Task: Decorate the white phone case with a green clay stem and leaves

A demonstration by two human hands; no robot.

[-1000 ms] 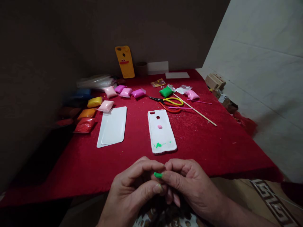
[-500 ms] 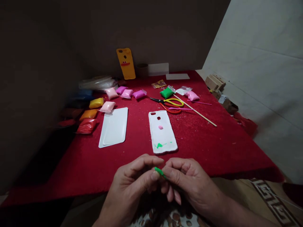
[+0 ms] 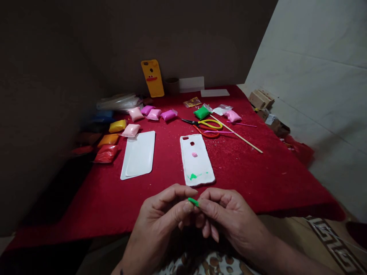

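Note:
A small strip of green clay [image 3: 193, 201] is pinched between my two hands at the table's front edge. My left hand [image 3: 169, 214] has its thumb against the left part of the strip, index finger arched above it. The fingers of my right hand [image 3: 226, 214] close on the strip's right end. Just beyond my fingertips lies a white phone case [image 3: 200, 164] with two openings near its top, a small pink piece [image 3: 194, 154] in its upper middle and a green patch [image 3: 193, 176] near its lower edge.
White trays [image 3: 139, 154] lie left of the case. Behind are scissors [image 3: 200, 124], a wooden stick [image 3: 237, 135], a green clay packet [image 3: 202, 112] and several other coloured packets. A yellow phone case [image 3: 152, 78] leans at the back on the red cloth [image 3: 275, 183].
Both hands have risen slightly with the green strip. The strip now looks shorter, with less of it showing below my fingertips.

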